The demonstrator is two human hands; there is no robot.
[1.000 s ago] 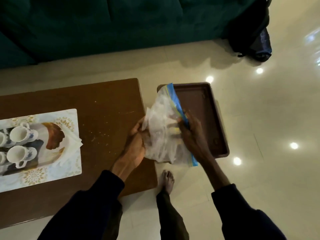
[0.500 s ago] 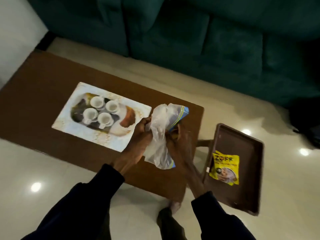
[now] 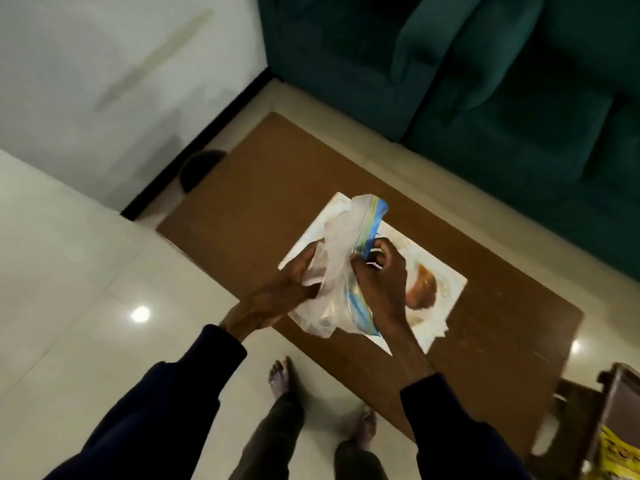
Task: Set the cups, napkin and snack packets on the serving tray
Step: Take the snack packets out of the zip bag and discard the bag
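Left hand [image 3: 277, 292]: raised, fingers curled round crumpled clear plastic bag [image 3: 341, 237]
Right hand [image 3: 381, 282]: fingers pinching its blue strip
Count: one bag, one yellow snack packet [image 3: 616, 455]

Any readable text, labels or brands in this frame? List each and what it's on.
No text reads cleanly.
yellow packet in the brown tray: dark lettering, blurred and cut by the frame edge, unreadable.
plastic bag: blue and yellow strip only, no words visible.
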